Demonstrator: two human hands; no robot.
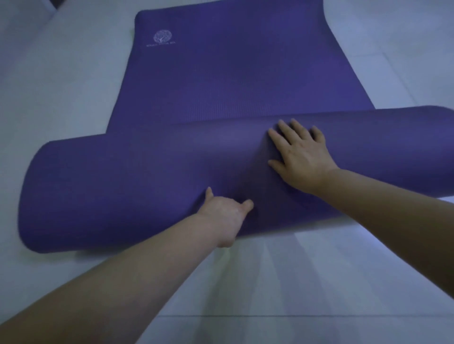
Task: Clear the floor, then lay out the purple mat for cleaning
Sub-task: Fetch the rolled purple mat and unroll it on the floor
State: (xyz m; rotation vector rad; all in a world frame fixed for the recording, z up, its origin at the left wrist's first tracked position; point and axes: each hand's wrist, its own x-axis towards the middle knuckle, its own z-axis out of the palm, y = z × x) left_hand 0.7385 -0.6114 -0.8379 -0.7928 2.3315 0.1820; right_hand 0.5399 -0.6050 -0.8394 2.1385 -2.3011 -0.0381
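The purple mat lies partly unrolled on the pale tiled floor, its flat part stretching away from me with a white round logo near the far left corner. The rest is still a thick roll lying crosswise close to me. My right hand rests flat on top of the roll, fingers spread. My left hand is at the roll's near lower side, thumb and one finger showing on the mat, the other fingers hidden under or behind it.
Pale floor tiles surround the mat on all sides. A dark object shows at the top left corner.
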